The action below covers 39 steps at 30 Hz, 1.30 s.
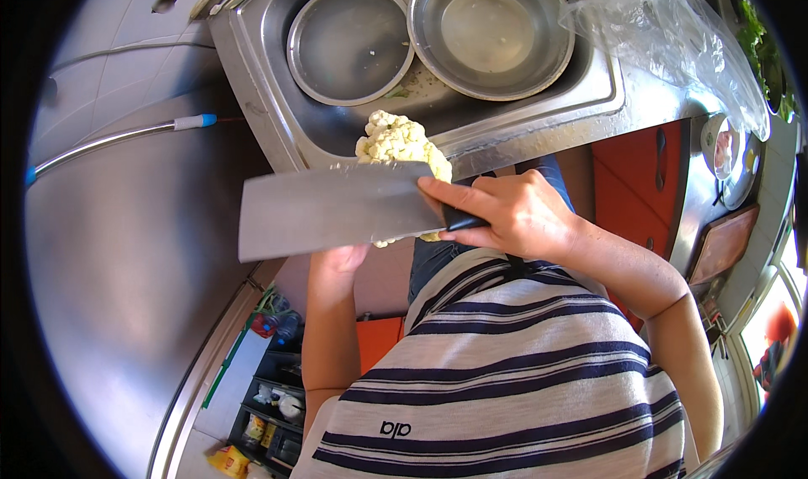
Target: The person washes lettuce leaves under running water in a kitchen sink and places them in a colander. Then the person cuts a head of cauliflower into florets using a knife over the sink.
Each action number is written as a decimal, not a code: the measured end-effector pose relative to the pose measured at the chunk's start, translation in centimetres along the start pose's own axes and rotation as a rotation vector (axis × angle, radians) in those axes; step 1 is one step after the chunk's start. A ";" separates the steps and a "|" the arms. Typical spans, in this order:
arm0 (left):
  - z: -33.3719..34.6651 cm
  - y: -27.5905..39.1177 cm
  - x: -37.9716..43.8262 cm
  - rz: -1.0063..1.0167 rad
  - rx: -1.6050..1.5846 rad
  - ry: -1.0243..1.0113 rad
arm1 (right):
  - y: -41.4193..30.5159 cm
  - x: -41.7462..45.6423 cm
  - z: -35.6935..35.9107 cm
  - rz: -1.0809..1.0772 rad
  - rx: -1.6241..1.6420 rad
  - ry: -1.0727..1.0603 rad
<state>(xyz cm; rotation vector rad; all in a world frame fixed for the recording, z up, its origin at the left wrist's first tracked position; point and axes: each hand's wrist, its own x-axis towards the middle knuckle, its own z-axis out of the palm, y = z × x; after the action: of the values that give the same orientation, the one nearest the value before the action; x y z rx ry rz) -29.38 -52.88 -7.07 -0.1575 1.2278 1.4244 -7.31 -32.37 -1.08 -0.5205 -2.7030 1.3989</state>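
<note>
My right hand grips the black handle of a wide-bladed cleaver, its index finger laid along the blade. Directly behind the blade is a head of cauliflower, partly covered by the metal. My left hand is mostly hidden under the blade; only its base near the wrist shows, close to the cauliflower, so its grip cannot be seen. Both hands are in front of the near edge of a stainless steel sink.
In the sink stand a round metal pan and a metal bowl holding some liquid. A clear plastic bag lies on the right ledge. At left are a large metal surface and a metal pole.
</note>
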 end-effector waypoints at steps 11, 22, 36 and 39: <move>-0.5 -0.3 0.0 0.072 0.021 -0.027 | 0.0 -0.2 0.6 -0.050 -0.151 -0.008; -2.8 -1.1 0.1 0.145 0.106 -0.043 | -0.1 -0.8 0.0 -0.079 -0.217 -0.013; -3.1 -1.0 0.1 0.030 -0.031 0.054 | 1.7 -1.1 0.1 -0.126 -0.224 -0.009; -3.4 -1.0 0.1 0.019 -0.069 0.101 | 2.3 -1.2 0.2 -0.140 -0.225 -0.010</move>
<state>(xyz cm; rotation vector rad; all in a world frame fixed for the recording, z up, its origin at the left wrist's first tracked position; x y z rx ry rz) -30.39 -55.55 -9.17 -0.2679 1.2659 1.4912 -5.62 -31.65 -2.88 -0.3274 -2.8587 1.0742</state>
